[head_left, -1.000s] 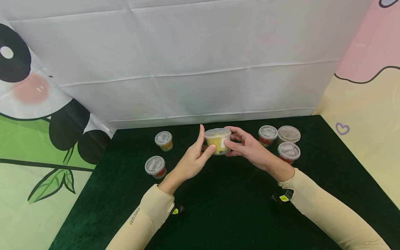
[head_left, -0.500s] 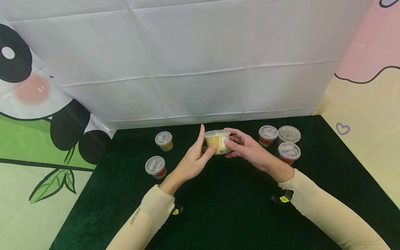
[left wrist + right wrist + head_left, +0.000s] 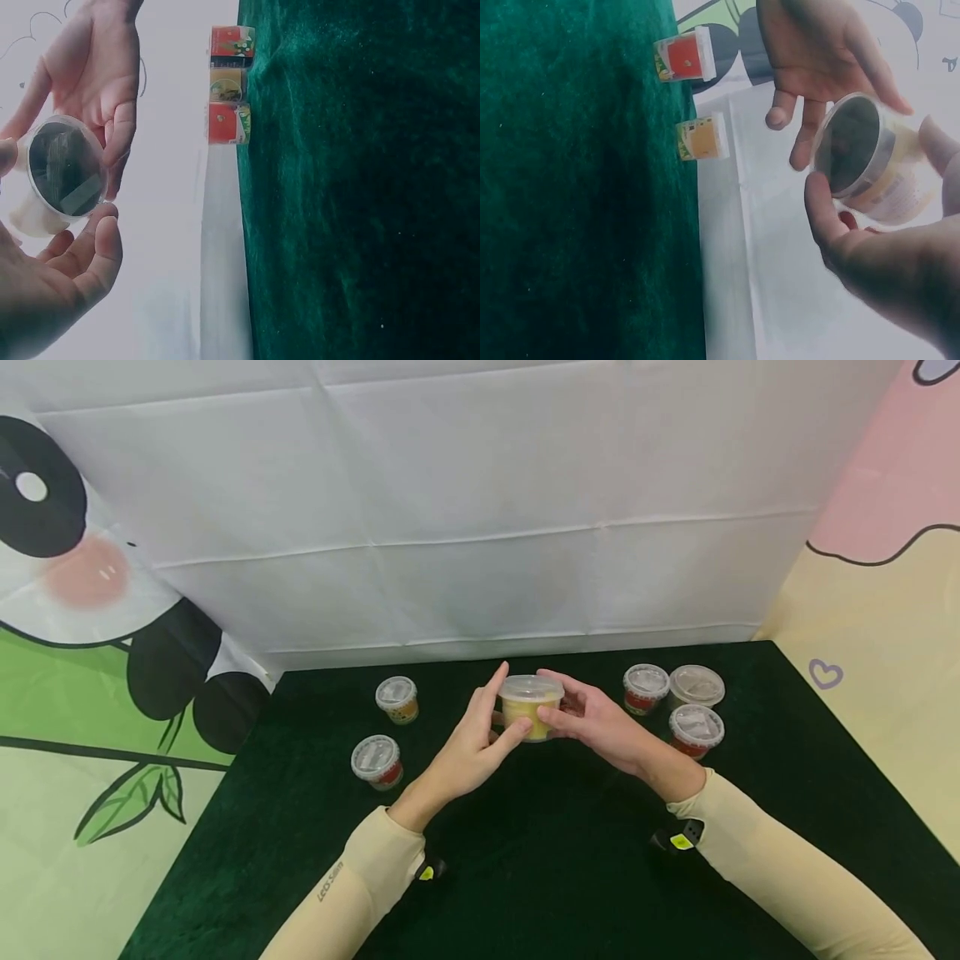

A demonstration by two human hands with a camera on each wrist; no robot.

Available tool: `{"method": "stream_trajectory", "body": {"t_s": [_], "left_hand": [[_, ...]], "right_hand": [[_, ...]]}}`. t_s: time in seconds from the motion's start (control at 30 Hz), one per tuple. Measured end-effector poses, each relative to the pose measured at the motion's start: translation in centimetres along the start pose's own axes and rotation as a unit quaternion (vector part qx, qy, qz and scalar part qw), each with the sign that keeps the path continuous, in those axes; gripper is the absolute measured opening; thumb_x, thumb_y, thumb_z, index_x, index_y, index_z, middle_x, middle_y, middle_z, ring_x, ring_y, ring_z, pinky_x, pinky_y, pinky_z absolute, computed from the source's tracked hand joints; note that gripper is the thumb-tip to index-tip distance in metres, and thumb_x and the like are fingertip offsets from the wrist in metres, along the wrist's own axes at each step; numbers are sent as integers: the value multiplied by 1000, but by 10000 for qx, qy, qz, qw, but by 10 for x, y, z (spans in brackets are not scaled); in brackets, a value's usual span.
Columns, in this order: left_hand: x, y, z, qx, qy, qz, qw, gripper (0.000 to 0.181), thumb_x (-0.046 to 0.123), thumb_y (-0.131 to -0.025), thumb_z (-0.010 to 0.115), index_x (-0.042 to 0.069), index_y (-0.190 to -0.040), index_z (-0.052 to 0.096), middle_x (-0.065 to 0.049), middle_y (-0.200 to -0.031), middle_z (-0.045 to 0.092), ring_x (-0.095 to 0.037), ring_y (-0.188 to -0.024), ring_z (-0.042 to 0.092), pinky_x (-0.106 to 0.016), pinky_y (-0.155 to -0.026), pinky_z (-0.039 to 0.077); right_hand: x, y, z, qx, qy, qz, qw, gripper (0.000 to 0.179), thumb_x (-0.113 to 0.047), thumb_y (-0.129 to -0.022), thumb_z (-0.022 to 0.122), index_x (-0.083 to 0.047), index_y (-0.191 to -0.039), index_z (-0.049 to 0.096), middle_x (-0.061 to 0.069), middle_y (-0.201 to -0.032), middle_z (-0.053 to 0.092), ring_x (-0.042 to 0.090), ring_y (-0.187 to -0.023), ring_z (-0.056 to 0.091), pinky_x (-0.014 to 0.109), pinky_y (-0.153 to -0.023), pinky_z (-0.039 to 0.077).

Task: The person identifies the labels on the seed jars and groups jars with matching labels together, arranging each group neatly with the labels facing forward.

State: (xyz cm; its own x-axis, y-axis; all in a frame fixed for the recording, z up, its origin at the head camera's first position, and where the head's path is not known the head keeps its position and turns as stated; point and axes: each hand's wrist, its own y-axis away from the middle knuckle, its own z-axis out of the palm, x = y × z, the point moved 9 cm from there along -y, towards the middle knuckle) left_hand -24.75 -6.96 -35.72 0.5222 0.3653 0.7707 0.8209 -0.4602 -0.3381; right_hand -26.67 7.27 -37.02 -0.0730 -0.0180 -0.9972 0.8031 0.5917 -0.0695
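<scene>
**A yellow tub (image 3: 531,706) held above the tabletop (image 3: 540,860) between the left hand (image 3: 474,739) and the right hand (image 3: 603,718)**

Head view: both hands hold the lidded tub upright, thumbs on the side facing the person; the left forefinger points up beside the lid. On the left stand a small orange-yellow tub (image 3: 397,700) and, nearer the person, a red tub (image 3: 377,762). On the right, close together, stand a second red tub (image 3: 646,689), a pale-lidded tub (image 3: 697,686) and a third red tub (image 3: 696,731) in front.

Left wrist view: the held tub's dark underside (image 3: 64,169) shows, with bent left fingers at its edge and the right palm beyond. Three tubs line up at the green cloth's border.

Right wrist view: the right hand grips the tub's side, the left palm behind it. Two tubs stand apart from each other.
</scene>
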Motion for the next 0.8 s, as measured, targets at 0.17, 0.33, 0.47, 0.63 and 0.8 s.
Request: {"method": "stream_trajectory", "body": {"t_s": [0.17,0.33,0.47,0.63,0.8], "left_hand": [[0,1,1,-19,-82,7,10000,74,41,-107,50,32,-164,3,-14,-146,35,-24,-112,58,-41,-78,57],[5,3,-2,69,-60,139,9999,65,27,-110,44,27,-165,8,-14,-148,32,-27,-114,56,-38,-82,55],[6,3,-5,153,53,202,9997,62,22,-110,42,24,-165,12,-14,-148,31,-28,-117,55,-39,-84,54],[7,2,-4,126,90,311,9994,68,25,-108,48,27,-164,11,-13,-147,32,-27,-118,56,-36,-81,57],[7,1,-1,52,136,299,9994,69,39,-106,51,32,-163,12,-10,-145,33,-23,-116,56,-34,-80,58]], "right_hand": [[0,2,-3,132,42,152,9998,70,-24,-104,61,-11,-161,23,18,-152,38,34,-129,52,43,-104,48],[2,1,-8,118,-754,138,9970,66,-25,-108,52,-11,-162,18,17,-154,34,31,-133,43,44,-107,45],[2,1,-5,-50,-1151,113,9933,65,-28,-109,46,-12,-163,14,18,-153,31,31,-131,41,42,-107,42],[1,0,-2,-83,-879,193,9959,68,-25,-107,53,-14,-163,17,17,-154,32,32,-134,41,41,-109,42],[2,1,-4,56,-693,251,9973,68,-21,-105,58,-14,-162,21,18,-154,33,33,-133,43,38,-108,45]]}}
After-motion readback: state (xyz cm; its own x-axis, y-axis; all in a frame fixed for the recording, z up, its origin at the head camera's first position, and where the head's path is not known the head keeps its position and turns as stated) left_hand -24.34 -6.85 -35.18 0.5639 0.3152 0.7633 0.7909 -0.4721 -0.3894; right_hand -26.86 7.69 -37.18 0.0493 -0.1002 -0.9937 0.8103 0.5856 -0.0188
